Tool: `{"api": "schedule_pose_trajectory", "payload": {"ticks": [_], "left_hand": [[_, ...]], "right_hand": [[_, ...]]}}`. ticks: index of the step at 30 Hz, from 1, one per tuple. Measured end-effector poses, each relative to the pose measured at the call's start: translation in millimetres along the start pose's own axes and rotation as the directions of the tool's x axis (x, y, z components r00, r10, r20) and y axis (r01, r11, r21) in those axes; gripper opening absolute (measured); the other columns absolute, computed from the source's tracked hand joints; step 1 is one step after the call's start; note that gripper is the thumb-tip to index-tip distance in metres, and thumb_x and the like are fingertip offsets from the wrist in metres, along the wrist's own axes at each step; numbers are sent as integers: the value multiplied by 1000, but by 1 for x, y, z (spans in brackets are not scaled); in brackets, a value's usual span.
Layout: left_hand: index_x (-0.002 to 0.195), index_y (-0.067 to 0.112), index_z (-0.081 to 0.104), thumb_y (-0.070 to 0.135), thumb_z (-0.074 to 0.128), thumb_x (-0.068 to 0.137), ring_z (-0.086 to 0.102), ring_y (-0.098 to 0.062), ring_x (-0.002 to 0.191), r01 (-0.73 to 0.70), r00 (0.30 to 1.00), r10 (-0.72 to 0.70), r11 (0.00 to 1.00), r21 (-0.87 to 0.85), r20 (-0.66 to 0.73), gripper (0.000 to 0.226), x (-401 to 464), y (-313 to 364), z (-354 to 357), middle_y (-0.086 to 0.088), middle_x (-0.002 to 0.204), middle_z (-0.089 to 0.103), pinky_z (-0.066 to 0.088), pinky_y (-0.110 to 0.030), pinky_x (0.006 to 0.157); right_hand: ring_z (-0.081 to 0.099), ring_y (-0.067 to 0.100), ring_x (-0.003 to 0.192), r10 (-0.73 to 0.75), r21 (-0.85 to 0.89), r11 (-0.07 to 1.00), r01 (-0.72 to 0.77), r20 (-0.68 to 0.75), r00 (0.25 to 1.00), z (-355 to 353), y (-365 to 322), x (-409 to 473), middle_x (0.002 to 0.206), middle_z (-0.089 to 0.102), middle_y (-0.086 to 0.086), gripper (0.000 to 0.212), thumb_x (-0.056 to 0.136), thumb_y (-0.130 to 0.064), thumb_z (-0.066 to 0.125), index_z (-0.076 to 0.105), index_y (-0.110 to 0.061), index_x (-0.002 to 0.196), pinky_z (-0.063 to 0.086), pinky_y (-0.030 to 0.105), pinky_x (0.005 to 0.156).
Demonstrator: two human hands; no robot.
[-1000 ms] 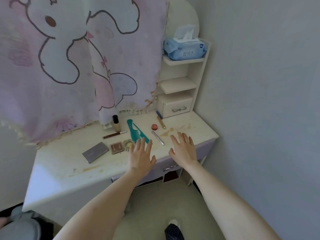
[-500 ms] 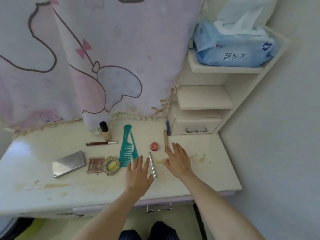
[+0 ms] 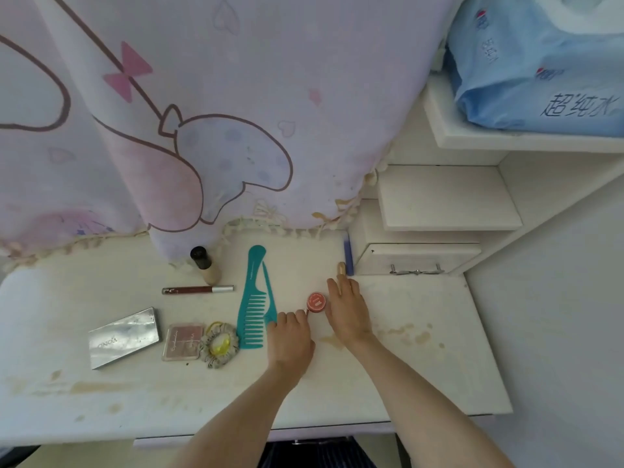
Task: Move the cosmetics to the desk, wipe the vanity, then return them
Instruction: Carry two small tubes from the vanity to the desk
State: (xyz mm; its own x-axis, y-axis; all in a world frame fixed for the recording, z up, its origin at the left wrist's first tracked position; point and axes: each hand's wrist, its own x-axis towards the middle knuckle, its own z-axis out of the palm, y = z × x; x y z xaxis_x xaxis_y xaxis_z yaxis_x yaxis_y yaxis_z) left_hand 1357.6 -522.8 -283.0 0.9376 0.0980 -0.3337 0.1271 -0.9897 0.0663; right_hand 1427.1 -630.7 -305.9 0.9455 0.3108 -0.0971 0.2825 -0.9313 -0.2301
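Her left hand (image 3: 290,339) curled over something hidden; whether it gripped, I couldn't tell. Her right hand (image 3: 347,315) lay flat on a wooden stick (image 3: 341,267) beside the red pot (image 3: 316,302), probably gathering cosmetics.

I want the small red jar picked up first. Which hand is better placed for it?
Either could, but the right hand looks slightly better placed: it lies flat beside the red jar, open and holding nothing. The left hand has curled fingers that hide whether its grip is free.

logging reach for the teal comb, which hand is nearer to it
Left. The left hand sits right against the teal comb near its teeth; the right hand lies farther right, past the small red jar.
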Motion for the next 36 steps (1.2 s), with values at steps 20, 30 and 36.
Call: {"api": "schedule_pose_trajectory", "payload": {"ticks": [20,30,36], "left_hand": [[118,11,46,26,32,100,52,-22,99,-25,991,-3,978,-209,-134,28,48,20,2,-7,112,48,43,-30,61],[104,3,55,22,51,94,58,-24,78,18,989,-54,968,-250,-140,22,48,13,4,-12,95,53,42,-29,47],[75,3,56,17,81,68,54,-28,48,31,971,-88,969,-247,-221,29,53,-6,-7,-13,69,51,34,-26,29]], "right_hand": [[51,38,121,-211,-58,977,204,-184,960,6,28,11,136,50,16,41,79,6,47,56,4,119,45,41,99],[61,38,105,-239,-298,933,204,-87,967,7,24,27,112,64,22,60,56,0,75,61,8,113,50,41,91],[61,32,107,-341,-156,935,318,-154,927,21,27,12,116,62,19,51,70,6,53,54,3,121,50,37,92]]}}
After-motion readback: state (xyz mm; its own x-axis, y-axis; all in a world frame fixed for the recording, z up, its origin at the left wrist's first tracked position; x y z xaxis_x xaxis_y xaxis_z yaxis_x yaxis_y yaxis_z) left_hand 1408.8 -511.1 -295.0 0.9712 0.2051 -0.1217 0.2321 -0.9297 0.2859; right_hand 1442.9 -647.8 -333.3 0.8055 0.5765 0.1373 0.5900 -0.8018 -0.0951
